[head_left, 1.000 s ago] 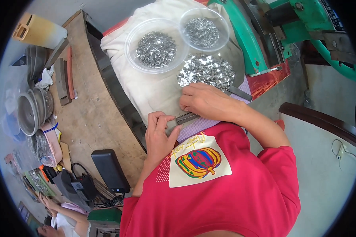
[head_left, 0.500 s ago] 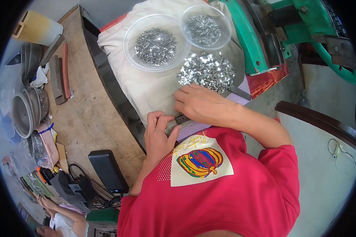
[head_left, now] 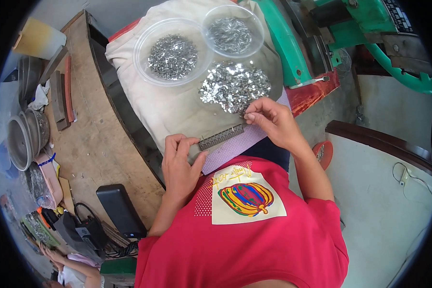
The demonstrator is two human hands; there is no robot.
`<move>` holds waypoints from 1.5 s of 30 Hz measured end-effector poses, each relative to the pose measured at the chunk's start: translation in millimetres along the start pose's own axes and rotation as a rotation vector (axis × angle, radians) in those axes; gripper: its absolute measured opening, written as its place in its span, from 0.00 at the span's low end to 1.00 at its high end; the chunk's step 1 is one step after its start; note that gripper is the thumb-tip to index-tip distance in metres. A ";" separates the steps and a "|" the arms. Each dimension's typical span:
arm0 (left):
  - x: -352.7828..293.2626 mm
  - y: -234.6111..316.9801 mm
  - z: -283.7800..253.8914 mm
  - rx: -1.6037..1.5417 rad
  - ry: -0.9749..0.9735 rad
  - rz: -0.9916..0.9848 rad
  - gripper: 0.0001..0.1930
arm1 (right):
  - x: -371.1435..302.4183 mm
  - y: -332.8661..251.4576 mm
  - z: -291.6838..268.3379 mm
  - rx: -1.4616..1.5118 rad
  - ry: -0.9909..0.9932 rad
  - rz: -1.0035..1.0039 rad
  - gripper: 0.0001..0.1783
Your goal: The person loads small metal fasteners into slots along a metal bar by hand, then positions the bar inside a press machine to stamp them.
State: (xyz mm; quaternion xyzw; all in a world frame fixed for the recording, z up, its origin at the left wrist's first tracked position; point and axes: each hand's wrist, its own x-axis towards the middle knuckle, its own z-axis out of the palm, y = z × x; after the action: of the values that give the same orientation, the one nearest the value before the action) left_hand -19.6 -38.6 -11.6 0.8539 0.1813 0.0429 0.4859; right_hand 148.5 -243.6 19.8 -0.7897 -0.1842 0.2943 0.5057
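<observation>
A dark metal strip with a row of slots lies slantwise along the near edge of the cloth. My left hand pinches its left end between thumb and fingers. Thin pins or bits stand up from parts of the strip. Just beyond its right end, my right hand is closed in a pinch at the near right edge of a heap of shiny little metal pieces; whatever sits between those fingertips is too small to make out.
Behind the heap are two clear plastic tubs, one of small metal bits, one of slim metal pins. A green machine flanks the right. A wooden bench on the left carries a black power bank. Another person's arm shows lower left.
My right hand has lifted off the strip and moved right to the heap's edge, uncovering the row of slots. My left hand keeps its hold. The whole view has shifted slightly.
</observation>
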 end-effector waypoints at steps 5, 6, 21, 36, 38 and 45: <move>1.7 3.7 -0.1 0.006 -0.022 -0.020 0.21 | -2.0 -0.5 -2.1 -0.037 -0.059 0.164 0.06; 1.9 5.2 -0.5 0.012 -0.029 -0.031 0.22 | -0.2 -4.3 -1.4 -0.123 -0.083 0.146 0.06; 0.6 4.7 -1.4 -0.004 -0.024 -0.064 0.17 | 2.0 -8.7 11.7 -0.438 -0.077 -0.147 0.06; -5.0 -0.6 6.0 0.045 -0.008 0.058 0.14 | 31.4 -29.0 52.9 -0.598 -0.174 -0.481 0.07; -5.5 -0.7 5.6 0.046 -0.004 0.058 0.14 | 31.6 -26.3 61.9 -0.645 -0.182 -0.489 0.06; -5.5 -2.0 7.7 0.055 0.008 0.057 0.14 | 33.2 -26.2 62.1 -0.703 -0.202 -0.560 0.04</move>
State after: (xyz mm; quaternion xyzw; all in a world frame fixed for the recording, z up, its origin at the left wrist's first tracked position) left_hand -23.4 -45.9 -16.8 0.8715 0.1599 0.0554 0.4602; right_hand 133.4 -170.1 14.7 -0.8006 -0.5275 0.1415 0.2466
